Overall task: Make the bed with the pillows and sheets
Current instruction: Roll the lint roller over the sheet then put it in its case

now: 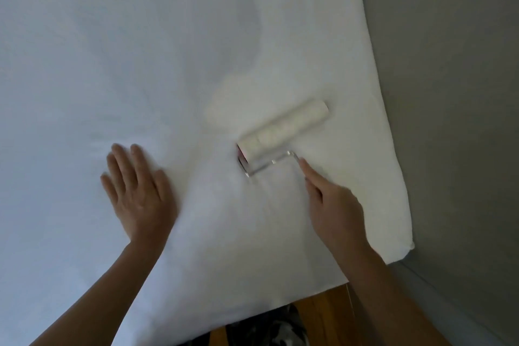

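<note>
Left hand (139,194) flat on the sheet (140,64), right hand (334,205) apparently gripping lint roller (283,129) beside grey floor (463,121).

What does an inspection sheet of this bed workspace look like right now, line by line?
Surface: white bed sheet spread flat, faint creases near the hands.
Job's things: white cylindrical lint roller with a clear handle lying on the sheet; pillows not seen.
Clutter: nothing seen.
Grippers: left hand flat on the sheet; right hand grips the roller's handle.
Cables: nothing seen.
Surroundings: grey wall on the right, wooden floor below the bed's edge.
</note>
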Motion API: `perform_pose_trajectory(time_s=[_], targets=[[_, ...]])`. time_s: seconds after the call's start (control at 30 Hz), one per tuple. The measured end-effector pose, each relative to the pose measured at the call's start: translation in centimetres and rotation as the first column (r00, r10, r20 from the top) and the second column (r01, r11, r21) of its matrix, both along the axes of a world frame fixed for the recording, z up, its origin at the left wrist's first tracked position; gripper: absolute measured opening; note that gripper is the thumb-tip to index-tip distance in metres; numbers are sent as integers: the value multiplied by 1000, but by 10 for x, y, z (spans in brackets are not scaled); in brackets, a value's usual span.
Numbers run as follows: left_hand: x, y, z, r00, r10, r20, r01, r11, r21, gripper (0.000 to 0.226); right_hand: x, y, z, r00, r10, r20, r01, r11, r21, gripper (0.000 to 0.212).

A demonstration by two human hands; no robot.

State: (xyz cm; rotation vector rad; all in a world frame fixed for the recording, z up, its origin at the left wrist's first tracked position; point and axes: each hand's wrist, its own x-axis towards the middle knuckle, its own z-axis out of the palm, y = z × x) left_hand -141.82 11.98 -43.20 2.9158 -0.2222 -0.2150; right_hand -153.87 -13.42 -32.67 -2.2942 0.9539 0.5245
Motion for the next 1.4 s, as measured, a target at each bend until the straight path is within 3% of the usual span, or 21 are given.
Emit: perform_pose_trajectory(time_s=[0.23, 0.43, 0.57, 0.7, 0.97, 1.17, 1.4], targets=[[65, -32, -4, 998, 66, -16, -66, 998, -4, 60, 168, 0, -30, 991, 24, 134, -19, 999, -36, 42], [114, -57, -9, 991, 137, 6, -137, 990, 20, 63, 240, -3, -38, 978, 30, 205, -33, 999, 12, 42], [132, -66, -14, 990, 132, 43, -133, 991, 27, 64, 221, -8, -43, 976, 37, 216, -40, 999, 10, 43], [135, -67, -18, 990, 127, 64, -129, 991, 27, 65, 138, -8, -44, 969, 16, 246, -8, 999, -33, 39], [134, -67, -26, 986, 146, 74, -148, 989, 21, 67, 13, -11, -11, 993, 5, 114, -3, 1000, -23, 44], [132, -65, -28, 984, 163, 74, -165, 986, 20, 70, 23, -9, -5, 971, -40, 237, 45, 999, -15, 45], [133, -62, -31, 983, 168, 77, -169, 986, 4, 72, 127, -21, -27, 949, -69, 308, 56, 997, 50, 39]])
